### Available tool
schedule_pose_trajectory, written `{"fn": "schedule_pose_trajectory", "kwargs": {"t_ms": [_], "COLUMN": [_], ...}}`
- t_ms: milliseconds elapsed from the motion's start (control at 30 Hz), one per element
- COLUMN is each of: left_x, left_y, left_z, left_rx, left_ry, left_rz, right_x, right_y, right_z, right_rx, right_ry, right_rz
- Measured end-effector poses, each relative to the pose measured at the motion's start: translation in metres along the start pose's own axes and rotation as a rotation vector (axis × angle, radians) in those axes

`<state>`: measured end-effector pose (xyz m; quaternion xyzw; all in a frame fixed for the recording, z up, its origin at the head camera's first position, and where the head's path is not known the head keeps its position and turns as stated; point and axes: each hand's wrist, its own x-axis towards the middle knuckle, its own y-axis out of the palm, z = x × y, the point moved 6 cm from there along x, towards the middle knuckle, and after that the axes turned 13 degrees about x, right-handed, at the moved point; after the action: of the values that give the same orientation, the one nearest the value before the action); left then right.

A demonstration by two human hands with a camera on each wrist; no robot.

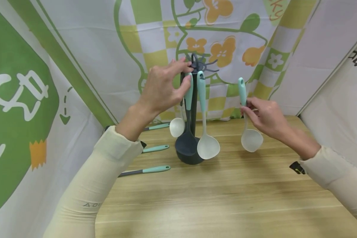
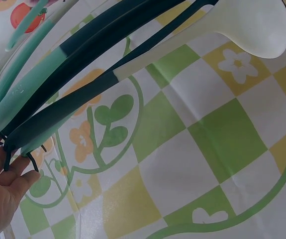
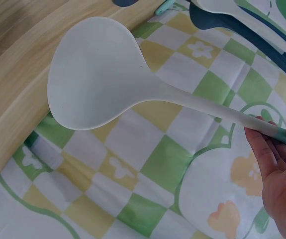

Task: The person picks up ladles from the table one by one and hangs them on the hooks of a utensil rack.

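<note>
Pinching a white ladle with a mint-green handle (image 1: 252, 140), the right hand (image 1: 264, 114) has its thumb and fingers closed around the lower end of the green part, where the white stem begins. This ladle is upright, bowl downward, to the right of a dark utensil rack with a round base (image 1: 190, 161) and apart from it. The left hand (image 1: 165, 84) is at the top of the rack, fingers bent, with the fingertips at the thin dark hooks (image 1: 212, 70) and the thumb by a hanging handle; whether it pinches anything there I cannot tell.

Hanging from the rack are a dark ladle with a mint-green handle (image 1: 185, 143), a second white ladle with a mint-green handle (image 1: 208, 146) and, behind on the left, a small round white spoon (image 1: 177, 127). The rack stands on a light wood-grain table (image 1: 196, 198). Left of it lie three utensils with mint-green handles (image 1: 156, 169), one behind another, partly hidden by the cream left sleeve (image 1: 86, 188). Behind hangs a white cloth (image 1: 151, 19) printed with green and yellow checks and orange flowers.
</note>
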<state>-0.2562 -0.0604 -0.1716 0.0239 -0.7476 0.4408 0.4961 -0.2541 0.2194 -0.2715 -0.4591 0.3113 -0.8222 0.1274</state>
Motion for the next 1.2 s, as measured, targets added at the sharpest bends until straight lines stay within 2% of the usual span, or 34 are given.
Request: {"fn": "schedule_pose_trajectory", "kwargs": {"t_ms": [167,433,800,1200], "left_x": [0.0,-0.001,-0.001,-0.001], "left_y": [-0.001,0.0,0.0,0.0], "left_z": [0.001,0.002,0.002,0.002], "left_rx": [-0.001,-0.022,-0.022,-0.023], "left_ry": [0.002,-0.002,0.008,0.005], "left_rz": [-0.006,-0.003,-0.008,-0.01], "right_x": [0.005,0.015,0.031,0.037], "right_y": [0.003,0.007,0.015,0.019], "right_z": [0.009,0.021,0.03,0.032], "right_rx": [0.017,-0.023,0.071,0.05], "right_ry": [-0.031,-0.1,-0.081,-0.086], "right_rz": [0.003,0.021,0.028,0.017]}}
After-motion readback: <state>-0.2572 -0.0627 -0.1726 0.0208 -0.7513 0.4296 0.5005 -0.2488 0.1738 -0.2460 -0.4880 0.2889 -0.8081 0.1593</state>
